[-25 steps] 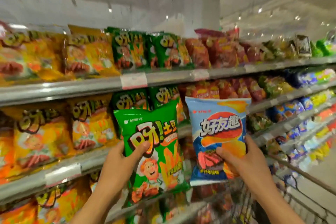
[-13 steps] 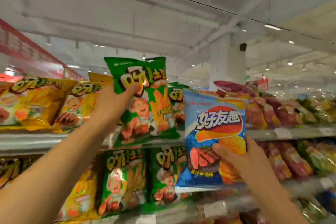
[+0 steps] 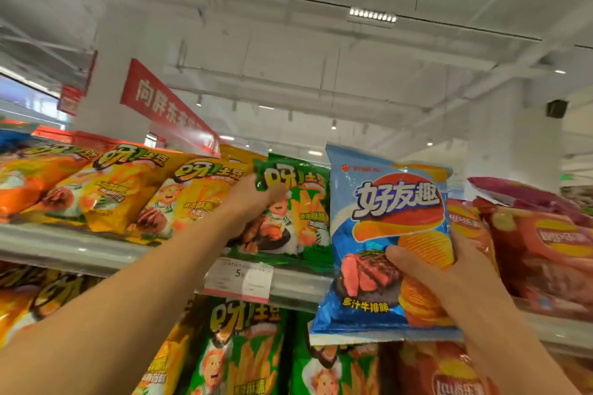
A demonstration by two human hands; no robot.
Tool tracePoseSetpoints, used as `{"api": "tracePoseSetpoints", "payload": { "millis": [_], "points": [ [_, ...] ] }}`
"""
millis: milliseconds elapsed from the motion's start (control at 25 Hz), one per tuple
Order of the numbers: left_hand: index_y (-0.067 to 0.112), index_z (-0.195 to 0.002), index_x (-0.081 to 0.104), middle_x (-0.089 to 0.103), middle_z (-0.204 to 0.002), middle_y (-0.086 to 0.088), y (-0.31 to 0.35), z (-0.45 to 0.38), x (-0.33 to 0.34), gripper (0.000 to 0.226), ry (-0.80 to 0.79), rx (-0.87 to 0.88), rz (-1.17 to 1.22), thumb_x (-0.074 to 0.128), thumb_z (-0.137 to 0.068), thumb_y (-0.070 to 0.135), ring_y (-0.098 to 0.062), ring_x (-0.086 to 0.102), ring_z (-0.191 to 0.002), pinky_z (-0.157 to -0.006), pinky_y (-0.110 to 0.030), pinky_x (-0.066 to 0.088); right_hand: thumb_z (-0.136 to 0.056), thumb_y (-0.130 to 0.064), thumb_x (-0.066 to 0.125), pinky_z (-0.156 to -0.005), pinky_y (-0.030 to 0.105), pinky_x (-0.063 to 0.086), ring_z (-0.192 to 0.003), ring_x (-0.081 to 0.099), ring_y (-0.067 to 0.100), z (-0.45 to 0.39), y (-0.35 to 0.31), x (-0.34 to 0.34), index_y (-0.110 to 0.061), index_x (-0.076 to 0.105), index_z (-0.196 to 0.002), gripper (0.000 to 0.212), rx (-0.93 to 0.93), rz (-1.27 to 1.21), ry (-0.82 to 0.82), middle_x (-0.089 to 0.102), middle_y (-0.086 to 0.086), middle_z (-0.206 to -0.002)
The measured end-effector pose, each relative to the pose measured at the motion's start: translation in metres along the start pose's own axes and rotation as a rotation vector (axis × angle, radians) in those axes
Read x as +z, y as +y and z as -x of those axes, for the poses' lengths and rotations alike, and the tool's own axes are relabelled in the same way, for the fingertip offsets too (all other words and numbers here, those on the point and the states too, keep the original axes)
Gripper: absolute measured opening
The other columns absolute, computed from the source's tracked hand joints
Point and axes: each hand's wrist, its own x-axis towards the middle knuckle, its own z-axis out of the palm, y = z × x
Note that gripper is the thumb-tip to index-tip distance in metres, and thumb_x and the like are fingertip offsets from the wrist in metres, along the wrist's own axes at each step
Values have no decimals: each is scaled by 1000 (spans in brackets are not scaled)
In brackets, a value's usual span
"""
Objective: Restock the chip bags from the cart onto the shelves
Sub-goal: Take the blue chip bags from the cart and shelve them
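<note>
Glossy blue chip bag (image 3: 390, 243) shows steak, ridged chips.

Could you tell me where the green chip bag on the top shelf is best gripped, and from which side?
Probably the green chip bag is best pinched at its flat upper left corner, coming from the left front, as the left hand does now. The blue chip bag, held by the right hand, blocks the right side.

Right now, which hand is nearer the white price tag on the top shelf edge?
Left. The left hand grips the green chip bag directly above the price tag; the right hand holds the blue chip bag farther to the tag's right.
</note>
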Motion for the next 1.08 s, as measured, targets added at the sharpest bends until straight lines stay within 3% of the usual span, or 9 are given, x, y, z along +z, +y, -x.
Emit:
{"api": "tracePoseSetpoints", "payload": {
  "millis": [80,200,280,360,440,600,720,920,1080],
  "points": [
    [20,-152,32,44,-154,-9,-7,10,2,75,26,23,-212,60,-93,58,-29,45,-138,-107,-42,40,-33,-67,77,-85,44,55,-90,70,20,-1,5,3,-34,66,-100,76,30,-19,-9,75,-10,-92],
    [35,-158,14,24,-163,-2,-10,30,11,86,229,389,-595,40,-87,77,-25,22,-150,-120,-50,28,-33,-66,77,-77,41,53,-86,70,16,-3,7,6,-36,66,-96,70,53,-44,-25,75,-12,-85],
    [42,-156,18,20,-165,3,-10,34,15,78,34,566,-832,36,-88,75,-23,17,-152,-122,-52,24,-34,-65,77,-73,38,52,-85,70,15,-4,5,9,-36,67,-97,70,46,-52,-39,75,-11,-90],
    [43,-157,22,17,-167,7,-12,29,8,67,-260,514,-799,48,-97,59,-21,17,-153,-123,-50,24,-37,-63,79,-81,45,55,-88,71,19,-3,1,15,-35,69,-102,72,50,-71,-53,77,-8,-92],
    [42,-157,25,14,-168,8,-11,24,-2,66,-369,521,-777,54,-98,50,-18,15,-153,-123,-48,24,-39,-61,82,-90,52,55,-92,72,22,1,-5,26,-36,68,-109,76,46,-101,-54,77,-7,-95],
    [31,-158,28,17,-167,3,-23,43,-25,68,-218,724,-778,56,-98,47,-19,9,-155,-124,-48,18,-40,-60,82,-94,54,54,-100,70,27,17,-27,67,-33,66,-114,81,-2,-125,-66,75,-1,-107],
    [24,-153,40,32,-162,-4,-53,65,-85,62,-67,809,-725,59,-97,41,-25,16,-154,-122,-51,22,-40,-60,83,-92,52,56,-96,73,24,33,-54,115,-27,69,-112,80,-50,-130,-74,77,-2,-102],
    [13,-145,53,45,-152,-17,-127,81,-251,61,121,714,-797,60,-91,43,-42,33,-146,-115,-57,33,-63,-37,87,-86,45,60,-89,76,19,57,-118,239,-23,71,-109,50,-87,-243,-77,79,-4,-96],
    [18,-156,33,29,-161,-15,-185,87,-366,75,101,521,-1001,52,-95,56,-38,26,-149,-117,-52,28,-67,-35,87,-66,32,60,-76,75,11,70,-165,341,-28,73,-95,32,-116,-272,-119,79,-8,-87]
  ]
}}
